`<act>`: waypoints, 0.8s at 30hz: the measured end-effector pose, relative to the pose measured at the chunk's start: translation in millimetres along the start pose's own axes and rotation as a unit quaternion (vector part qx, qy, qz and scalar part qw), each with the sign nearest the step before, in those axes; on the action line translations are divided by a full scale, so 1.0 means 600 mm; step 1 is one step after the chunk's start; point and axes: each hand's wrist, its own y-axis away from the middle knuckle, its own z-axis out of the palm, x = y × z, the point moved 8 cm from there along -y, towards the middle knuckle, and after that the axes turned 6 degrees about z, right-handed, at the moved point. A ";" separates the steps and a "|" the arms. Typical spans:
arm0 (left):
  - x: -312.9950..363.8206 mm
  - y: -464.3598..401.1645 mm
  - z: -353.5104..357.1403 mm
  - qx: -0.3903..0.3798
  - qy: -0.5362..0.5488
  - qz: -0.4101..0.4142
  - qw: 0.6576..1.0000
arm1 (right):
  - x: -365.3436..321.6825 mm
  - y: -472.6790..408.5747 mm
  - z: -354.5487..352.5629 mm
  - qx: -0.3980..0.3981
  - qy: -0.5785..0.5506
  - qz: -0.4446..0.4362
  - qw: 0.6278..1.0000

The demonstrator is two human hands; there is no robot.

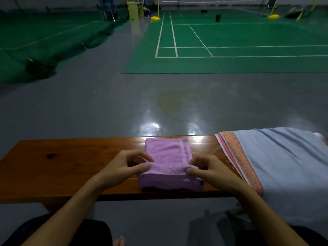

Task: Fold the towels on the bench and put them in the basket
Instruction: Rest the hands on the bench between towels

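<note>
The left hand pinches the left side of the folded purple terry towel lying across the glossy wooden bench, mid-length between its front and back edges. The right hand pinches the right side; both should probably fold evenly, edges aligned. Blue and pink towels drape the bench's right end.

Purple towel: folded, laid on the bench.
Left hand: towel's left edge is pinched.
Right hand: towel's right edge is pinched.
Blue towel: draped over the bench's right end, pink towels under it.
</note>
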 end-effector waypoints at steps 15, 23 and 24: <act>-0.014 -0.021 -0.003 0.009 -0.041 -0.018 0.999 | 0.019 -0.012 0.006 -0.090 -0.141 0.079 0.983; -0.019 -0.034 -0.006 0.066 0.018 -0.067 0.995 | 0.021 -0.034 -0.014 0.023 -0.052 0.023 0.998; -0.019 -0.036 -0.004 0.061 0.030 -0.077 0.995 | 0.023 -0.036 -0.018 0.046 -0.059 0.028 0.997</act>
